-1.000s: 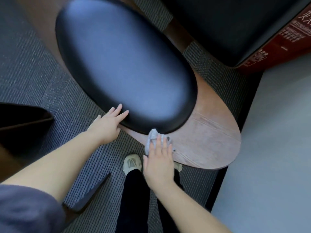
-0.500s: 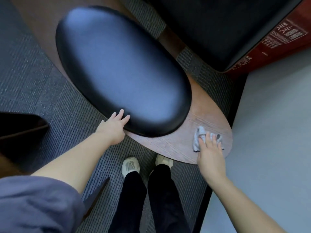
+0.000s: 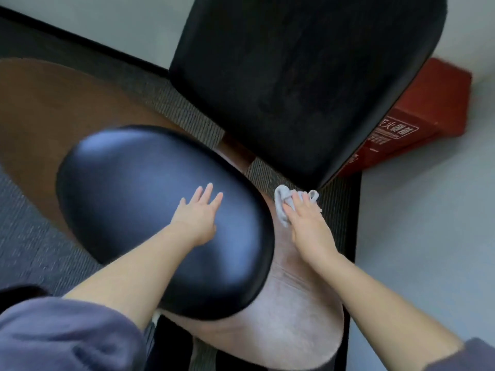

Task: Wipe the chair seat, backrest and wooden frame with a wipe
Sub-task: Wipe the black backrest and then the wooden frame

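Observation:
A black padded chair seat [image 3: 134,199] sits on a curved wooden frame [image 3: 300,325], seen from above. My left hand [image 3: 199,212] lies flat on the seat's right half with straight, spread fingers. My right hand [image 3: 305,218] presses a crumpled grey wipe [image 3: 282,202] onto the wood at the seat's right edge, near the gap below the black backrest [image 3: 294,76]. Part of the wipe is hidden under my fingers.
A red box [image 3: 417,124] with printed characters stands behind the backrest on the right. Dark striped carpet [image 3: 32,231] lies to the left, pale grey floor [image 3: 428,236] to the right past a black edge strip. My dark trousers show at the bottom.
The view shifted forward over the chair. My right hand slid the wipe along the wooden frame from its rounded end toward the backrest. My left hand moved from the seat's edge onto its top.

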Motion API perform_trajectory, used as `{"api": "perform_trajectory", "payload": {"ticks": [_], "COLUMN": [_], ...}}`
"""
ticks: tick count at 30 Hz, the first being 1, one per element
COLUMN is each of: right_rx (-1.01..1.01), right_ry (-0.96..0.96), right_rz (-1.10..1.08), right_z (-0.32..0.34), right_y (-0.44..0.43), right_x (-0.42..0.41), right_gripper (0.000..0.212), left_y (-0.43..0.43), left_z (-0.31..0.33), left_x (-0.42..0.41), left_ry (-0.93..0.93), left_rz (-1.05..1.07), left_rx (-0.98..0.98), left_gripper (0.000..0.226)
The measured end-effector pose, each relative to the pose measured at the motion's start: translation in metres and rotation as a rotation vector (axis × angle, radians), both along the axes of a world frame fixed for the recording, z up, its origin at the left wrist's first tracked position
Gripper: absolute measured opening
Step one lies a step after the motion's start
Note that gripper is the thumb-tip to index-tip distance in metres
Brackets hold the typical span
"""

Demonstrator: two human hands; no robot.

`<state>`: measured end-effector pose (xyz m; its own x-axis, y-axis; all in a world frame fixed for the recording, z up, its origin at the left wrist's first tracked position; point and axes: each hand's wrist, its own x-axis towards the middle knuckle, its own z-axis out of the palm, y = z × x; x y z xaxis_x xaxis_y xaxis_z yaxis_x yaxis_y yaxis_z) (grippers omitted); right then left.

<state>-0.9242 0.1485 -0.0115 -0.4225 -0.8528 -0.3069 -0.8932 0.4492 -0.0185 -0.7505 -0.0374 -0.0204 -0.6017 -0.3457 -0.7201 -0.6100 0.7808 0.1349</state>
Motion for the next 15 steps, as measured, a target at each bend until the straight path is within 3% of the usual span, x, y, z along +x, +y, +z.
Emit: {"api": "perform_trajectory", "payload": {"ticks": [4,10,15], "right_rx": [-0.075,0.007,0.017], "right_ry": [0.114,0.464,0.501], "right_rz": [0.240,0.475,0.620], "right_z": [-0.001,-0.018,-0.059], "right_y": [-0.063,-0.131,-0.167], "right_x": [-0.057,-0.155,-0.165], "right_gripper": [0.048,0.045,0.051], "left_y": [-0.053,-0.135,-0.174], "left_z": [-0.018,-0.082,-0.135], "left_x": [-0.040,-0.080,-0.089], "left_ry": [0.035,0.002,-0.081], "left_rz": [-0.048,-0.155,-0.191], "left_rx": [-0.040,-0.146,-0.175], "left_gripper": [0.076,0.088,0.103]}}
